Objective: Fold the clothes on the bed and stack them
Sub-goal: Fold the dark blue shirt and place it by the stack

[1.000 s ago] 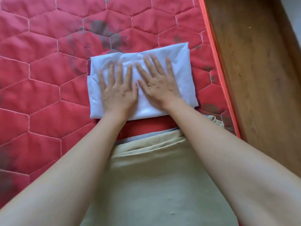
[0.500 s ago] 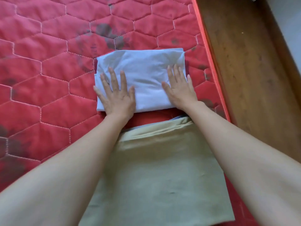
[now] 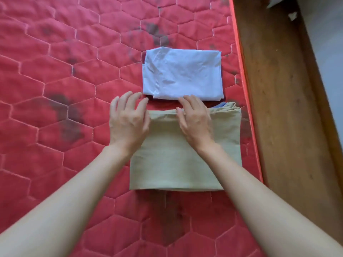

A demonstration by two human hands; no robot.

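Bare fingers have let go of the white cloth. A moment ago both hands lay flat on it, pressing it smooth. Now they have pulled back toward the person.

The left hand (image 3: pixel 128 118) hangs with loose, spread fingers and holds nothing. Its fingertips are just beside the near left corner of the white folded cloth (image 3: pixel 182 74), and its palm is at the left edge of the tan folded cloth (image 3: pixel 185 160). The right hand (image 3: pixel 194 119) is loose too, with nothing in it. It is over the far edge of the tan cloth, with fingertips close to the white cloth's near edge. I cannot tell if they touch it.

So the white cloth looks done. It lies flat on the red quilted bed (image 3: pixel 55 71), just past the tan one, with a thin red strip between them. A bit of blue peeks out under the tan cloth. Stacking probably comes next.
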